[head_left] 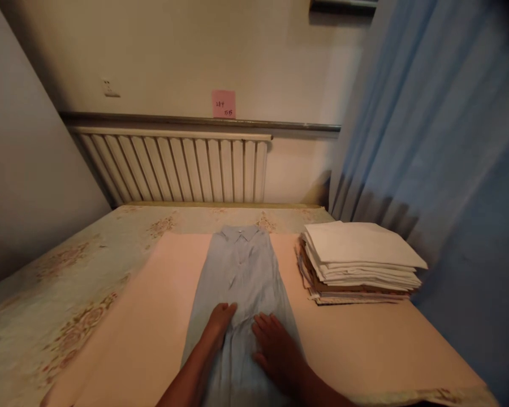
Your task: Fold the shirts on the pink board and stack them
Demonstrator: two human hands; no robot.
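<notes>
A light blue collared shirt (241,274) lies lengthwise in front of me, its collar at the far end and its sides folded in to a long narrow shape. On its left half, my left hand (221,321) is closed, thumb pointing right, and seems to pinch the cloth; the fingertips are partly hidden. My right hand (275,345) rests flat on the right half, fingers stretched out over some wrinkles. The lower end of the shirt runs out of view between my forearms.
Under the shirt is a pink sheet (152,316) over a floral cover (63,282). A stack of folded cloths (360,249), white on top, stands at the right. Beyond are a radiator (178,167) and a wall with a pink note (223,104). A blue curtain (407,124) hangs on the right.
</notes>
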